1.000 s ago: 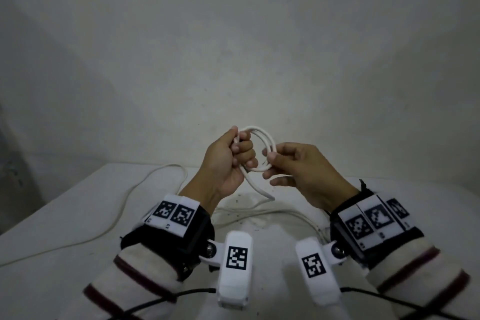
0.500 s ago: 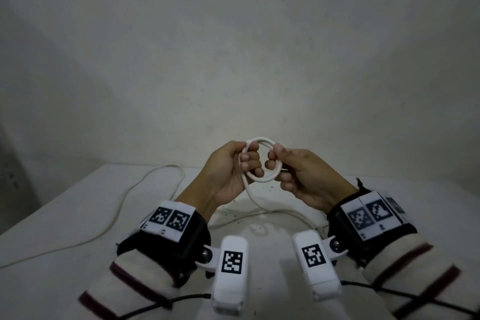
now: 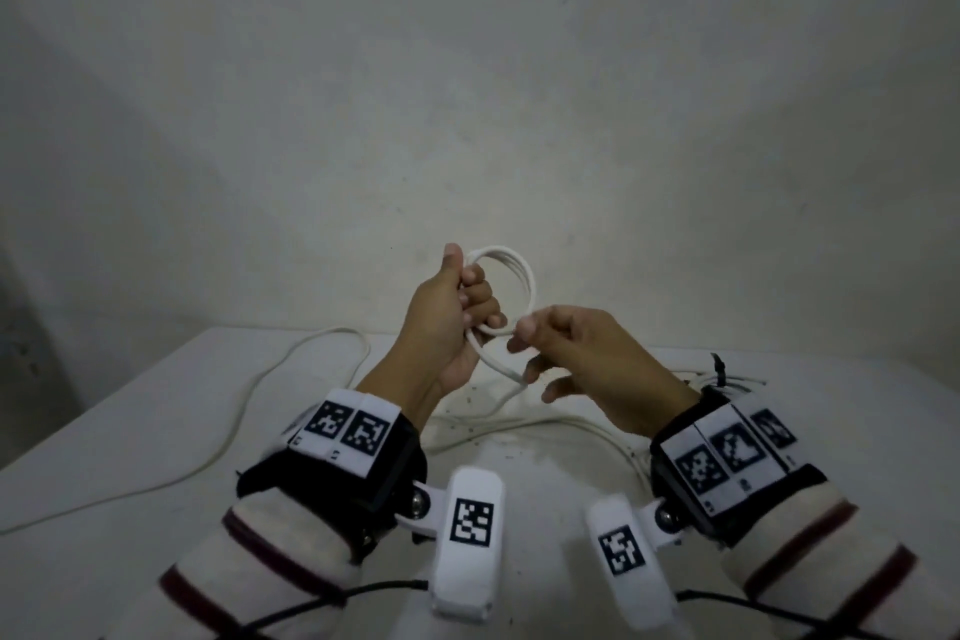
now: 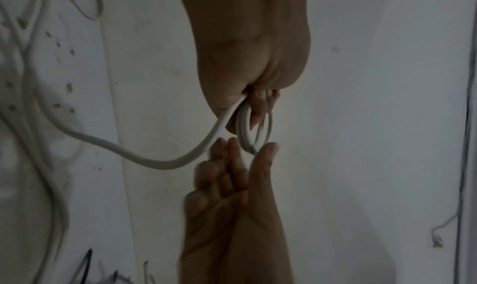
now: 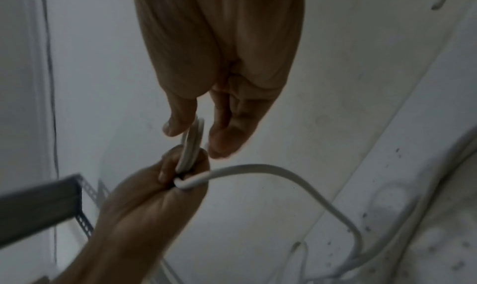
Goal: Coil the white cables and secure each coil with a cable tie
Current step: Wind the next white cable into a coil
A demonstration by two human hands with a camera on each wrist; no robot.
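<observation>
Loose white cables point(image 3: 519, 424) strewn across the surface point(image 3: 130, 431) beneath your hands, bare wall point(image 3: 467, 94) close ahead

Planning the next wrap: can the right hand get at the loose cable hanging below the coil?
Probably yes. The right hand pinches the coil with lower fingers free, and the loose cable runs just beneath them, nothing between.

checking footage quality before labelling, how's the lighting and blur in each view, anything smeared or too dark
Head view: dim, corners darkened, wide-angle bend, but the left hand, right hand and cable coil read clearly. Left wrist view: murky, right hand's fingers motion-smeared, table cables soft. Right wrist view: dark, grey bracket at lower left streaked, coil fairly sharp.
</observation>
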